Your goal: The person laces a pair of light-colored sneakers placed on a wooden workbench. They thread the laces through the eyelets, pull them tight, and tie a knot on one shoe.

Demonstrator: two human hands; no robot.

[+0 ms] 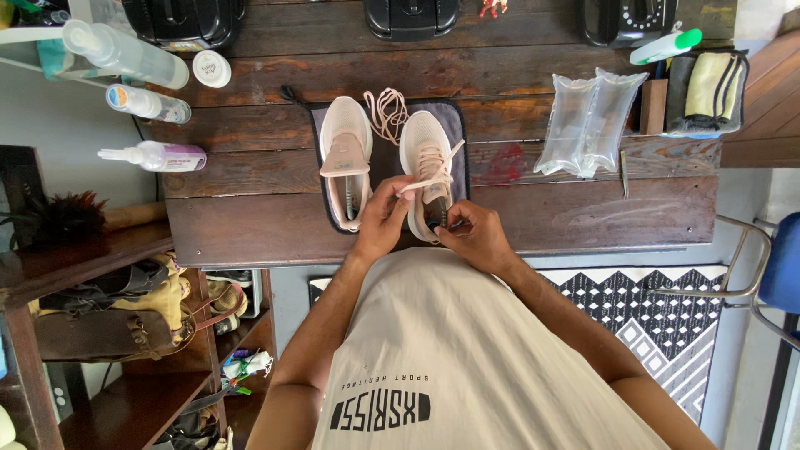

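Head view, looking down over the person's chest at a dark wooden tabletop (250, 208).

Two pale pink sneakers stand side by side on a dark mat (454, 125), toes pointing away from the person, heels toward the near edge. Long axis of each shoe runs straight out from the body.

The right-hand sneaker (425, 158) is the one being handled. It lies directly ahead of both hands, its heel end touching them. The left hand (382, 218) is closed around a pale lace (433, 171), which runs taut from the fingers up across the shoe's tongue. The right hand (473, 235) is pinched narrow at the heel collar; what sits between its fingertips cannot be made out.

The left-hand sneaker (346, 162) stands unlaced, tongue exposed, just beside the left hand but apart from it. A second loose lace (387, 112) lies coiled between the two toes.

Both hands are about equally near the worked shoe: left on its inner side, right at its heel.

Elsewhere: spray bottles (142, 104) far left, clear air pillows (587, 121) to the right.
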